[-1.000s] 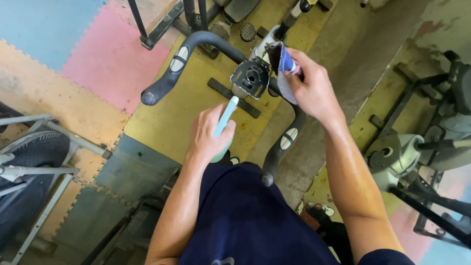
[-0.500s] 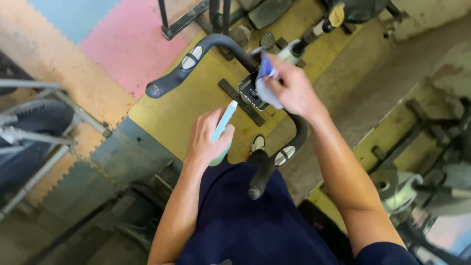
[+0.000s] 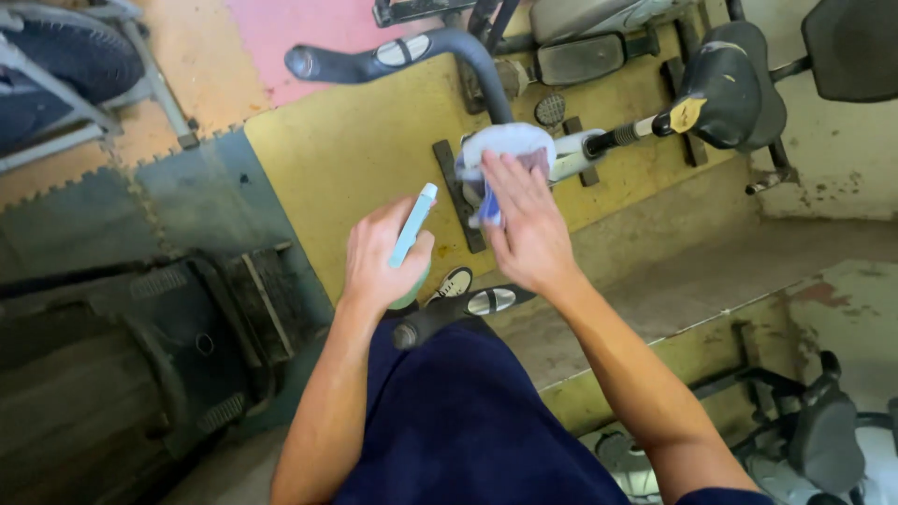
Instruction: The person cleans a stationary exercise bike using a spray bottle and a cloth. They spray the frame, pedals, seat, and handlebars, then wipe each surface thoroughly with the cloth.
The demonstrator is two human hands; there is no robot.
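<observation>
Right hand (image 3: 528,229) flat, pressing cloth (image 3: 505,150) on exercise bike console, wiping underway (handlebar (image 3: 393,58) seemingly not yet wiped). Left hand (image 3: 383,257) clamped round spray bottle (image 3: 412,229), idle.

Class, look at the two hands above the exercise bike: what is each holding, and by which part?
The left hand grips a light blue spray bottle around its body, nozzle end up. The right hand presses a white cloth flat against the bike's console with palm and fingers.

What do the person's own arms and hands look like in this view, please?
Both forearms are bare, with no sleeves reaching them. The left hand and right hand wear no gloves, and no rings, watch or wristbands show. Dark navy clothing covers the body below.
</observation>
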